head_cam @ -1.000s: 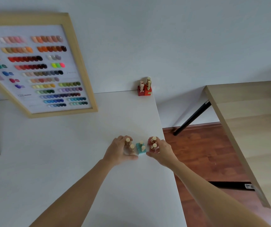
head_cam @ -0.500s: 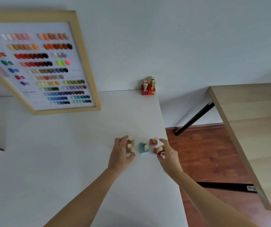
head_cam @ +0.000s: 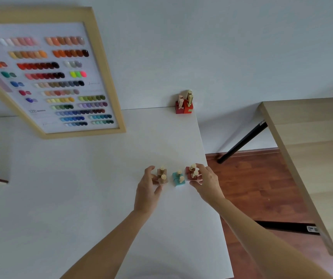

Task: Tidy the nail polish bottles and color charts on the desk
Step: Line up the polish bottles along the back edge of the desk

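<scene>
Both hands work near the right edge of the white desk (head_cam: 81, 198); framed color chart (head_cam: 57, 77) leans at back left; left hand (head_cam: 147, 188) cups 2 brown bottles (head_cam: 162, 176); right hand (head_cam: 207, 183) pinches 2 red bottles (head_cam: 191, 174); 2 teal bottles (head_cam: 178, 179) stand between, untouched.

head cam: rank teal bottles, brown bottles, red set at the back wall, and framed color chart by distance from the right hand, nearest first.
From the right hand:
1. Teal bottles, just to its left, in the middle of the row.
2. Brown bottles, farther left, at the left hand.
3. Red set, at the desk's back right corner.
4. Color chart, far left, leaning on the wall.
</scene>
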A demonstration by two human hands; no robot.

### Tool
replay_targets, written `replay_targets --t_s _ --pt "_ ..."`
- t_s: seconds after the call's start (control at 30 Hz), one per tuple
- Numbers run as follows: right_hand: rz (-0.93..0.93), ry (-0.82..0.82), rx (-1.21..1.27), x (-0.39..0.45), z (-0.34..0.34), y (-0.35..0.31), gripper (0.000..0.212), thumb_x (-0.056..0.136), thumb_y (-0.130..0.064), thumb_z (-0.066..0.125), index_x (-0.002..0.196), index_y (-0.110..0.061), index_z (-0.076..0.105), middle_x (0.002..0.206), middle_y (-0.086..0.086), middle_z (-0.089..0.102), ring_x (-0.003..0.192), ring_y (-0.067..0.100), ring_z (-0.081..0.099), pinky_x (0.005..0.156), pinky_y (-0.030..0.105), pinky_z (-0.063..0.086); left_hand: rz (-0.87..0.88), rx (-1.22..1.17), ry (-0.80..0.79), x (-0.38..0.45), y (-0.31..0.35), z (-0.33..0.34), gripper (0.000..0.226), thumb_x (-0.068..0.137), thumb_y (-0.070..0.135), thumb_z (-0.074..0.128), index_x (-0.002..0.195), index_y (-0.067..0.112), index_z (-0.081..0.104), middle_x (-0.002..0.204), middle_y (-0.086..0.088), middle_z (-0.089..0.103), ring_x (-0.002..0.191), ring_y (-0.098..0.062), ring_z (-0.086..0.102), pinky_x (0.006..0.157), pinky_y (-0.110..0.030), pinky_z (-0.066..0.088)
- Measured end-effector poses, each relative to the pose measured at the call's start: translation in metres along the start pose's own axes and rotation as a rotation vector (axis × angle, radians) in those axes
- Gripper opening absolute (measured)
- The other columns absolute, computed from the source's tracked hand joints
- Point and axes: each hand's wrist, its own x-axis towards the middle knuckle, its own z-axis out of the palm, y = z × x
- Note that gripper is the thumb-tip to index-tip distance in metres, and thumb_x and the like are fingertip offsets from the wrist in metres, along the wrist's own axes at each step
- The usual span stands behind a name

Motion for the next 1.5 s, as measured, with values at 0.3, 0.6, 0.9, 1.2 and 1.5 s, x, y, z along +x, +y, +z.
replay_targets --t_s 0.3,0.6,0.9,1.2,1.5 --pt "-0.125 -0.086 -0.055 -0.002 -0.036 -0.011 0.069 0.076 -0.017 0.076 0.130 -0.039 0.040 0.114 -0.006 0.044 0.083 0.001 0.055 0.076 0.016 0.047 0.074 0.168 -0.301 0.031 -0.003 -0.013 0.082 0.063 0.019 0.084 0.134 0.024 0.044 0.134 0.001 0.042 0.119 -0.019 0.048 0.094 -0.027 0.046" --pt "-0.180 -0.119 -0.090 0.012 -0.039 -0.023 0.032 0.080 -0.015 0.071 0.108 -0.025 0.060 0.098 -0.003 0.056 0.071 0.004 0.059 0.064 0.009 0.044 0.134 0.194 -0.279 0.039 0.002 -0.017 0.042 0.069 0.016 0.076 0.108 0.016 0.061 0.104 -0.003 0.063 0.093 -0.021 0.060 0.080 -0.034 0.052" --pt "-0.206 0.019 -0.170 0.016 -0.029 -0.035 0.013 0.087 -0.007 0.059 0.096 -0.009 0.067 0.081 0.007 0.058 0.067 0.022 0.054 0.061 0.023 0.043 0.123 0.156 -0.241 0.046 0.001 -0.020 0.040 0.068 0.017 0.077 0.105 0.015 0.062 0.100 -0.002 0.064 0.091 -0.021 0.061 0.081 -0.035 0.053" --pt "-0.260 -0.014 -0.179 0.072 -0.038 -0.069 0.016 0.088 -0.008 0.059 0.101 -0.009 0.068 0.090 0.010 0.063 0.073 0.019 0.056 0.066 0.019 0.041 0.125 0.119 -0.157 0.092 0.011 -0.033 0.027 0.073 0.017 0.073 0.098 0.011 0.063 0.095 -0.006 0.064 0.086 -0.024 0.062 0.079 -0.039 0.053" --pt "-0.320 0.006 -0.212 0.154 -0.028 -0.107 0.015 0.090 -0.006 0.055 0.098 -0.009 0.068 0.092 0.011 0.061 0.079 0.025 0.058 0.066 0.024 0.044 0.084 0.160 -0.128 0.174 0.021 -0.032 0.028 0.072 0.014 0.072 0.097 0.007 0.062 0.094 -0.011 0.063 0.088 -0.027 0.061 0.076 -0.037 0.053"
